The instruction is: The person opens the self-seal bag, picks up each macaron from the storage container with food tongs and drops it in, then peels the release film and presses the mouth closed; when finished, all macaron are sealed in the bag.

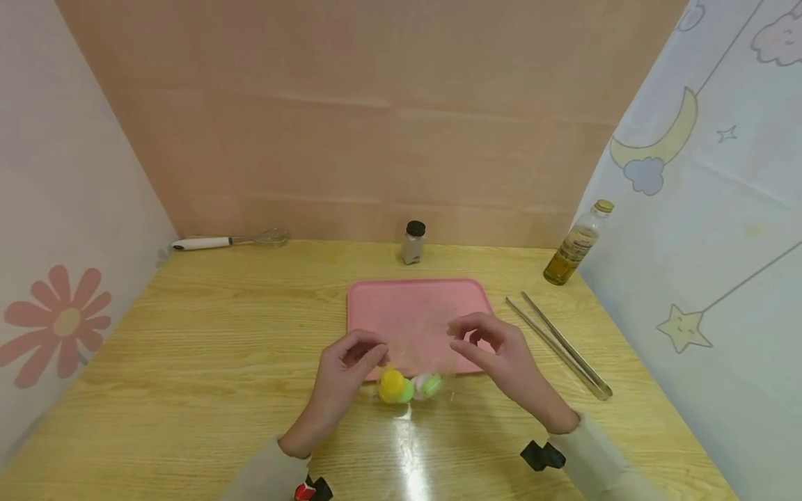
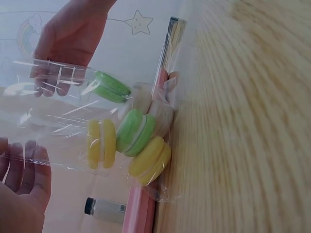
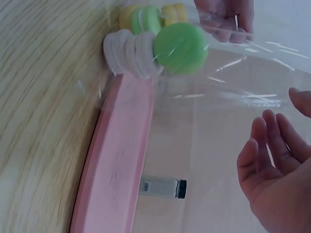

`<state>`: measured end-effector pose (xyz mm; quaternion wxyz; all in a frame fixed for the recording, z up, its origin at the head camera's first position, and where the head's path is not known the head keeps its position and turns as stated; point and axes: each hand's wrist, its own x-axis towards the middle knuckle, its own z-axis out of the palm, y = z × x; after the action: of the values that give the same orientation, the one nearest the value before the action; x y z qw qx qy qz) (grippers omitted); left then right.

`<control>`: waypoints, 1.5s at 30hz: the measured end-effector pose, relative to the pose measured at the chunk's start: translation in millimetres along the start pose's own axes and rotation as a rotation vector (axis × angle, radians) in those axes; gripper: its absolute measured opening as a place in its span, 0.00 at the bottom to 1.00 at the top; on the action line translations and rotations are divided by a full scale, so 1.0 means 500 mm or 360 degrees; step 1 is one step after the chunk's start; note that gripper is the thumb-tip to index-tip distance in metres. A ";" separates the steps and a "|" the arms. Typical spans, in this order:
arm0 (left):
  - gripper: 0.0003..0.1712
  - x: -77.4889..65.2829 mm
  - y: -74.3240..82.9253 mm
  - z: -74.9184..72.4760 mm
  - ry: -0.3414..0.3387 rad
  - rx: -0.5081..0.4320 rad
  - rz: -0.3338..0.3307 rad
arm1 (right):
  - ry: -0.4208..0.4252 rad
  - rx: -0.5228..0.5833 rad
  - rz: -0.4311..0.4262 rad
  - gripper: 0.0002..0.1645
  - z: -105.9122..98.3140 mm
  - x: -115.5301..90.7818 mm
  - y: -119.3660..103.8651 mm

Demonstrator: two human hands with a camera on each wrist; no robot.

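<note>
A clear plastic bag (image 2: 58, 109) stands upright at the tray's near edge. Macarons lie in its lower part: yellow ones (image 2: 101, 144), green ones (image 3: 180, 48) and whitish ones (image 3: 132, 52). My left hand (image 1: 349, 362) pinches the bag's left edge near the top, thumb and index fingertip close together. On the opposite side my right hand (image 1: 495, 346) has its fingers loosely bent. A gap shows between its thumb and fingers, with the fingertips right at the bag's edge in the right wrist view.
Behind the bag lies a pink tray (image 1: 420, 296). A small black-capped jar (image 1: 413, 245) stands at the back, and a whisk (image 1: 213, 242) lies at back left. On the right are metal tongs (image 1: 564, 348) and an oil bottle (image 1: 573, 249). Patterned walls flank the table (image 1: 207, 376).
</note>
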<state>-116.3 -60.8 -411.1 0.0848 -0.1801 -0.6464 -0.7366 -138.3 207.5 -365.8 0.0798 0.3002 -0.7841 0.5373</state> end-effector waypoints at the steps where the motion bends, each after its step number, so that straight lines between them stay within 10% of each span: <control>1: 0.04 0.000 0.000 0.000 -0.0001 -0.0004 0.0001 | 0.0017 0.0004 0.0003 0.09 0.003 0.001 -0.001; 24: 0.04 0.018 0.012 -0.030 0.0114 0.0099 0.0068 | 0.0288 0.0044 0.0218 0.02 -0.014 -0.013 0.003; 45: 0.04 0.045 0.012 -0.044 -0.0050 0.0162 0.0246 | 0.0252 0.0118 0.0051 0.08 -0.019 0.001 0.013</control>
<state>-138.0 -80.9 -399.2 0.1403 -0.2362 -0.6685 -0.6911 -144.2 217.5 -366.9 0.1218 0.2469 -0.7596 0.5893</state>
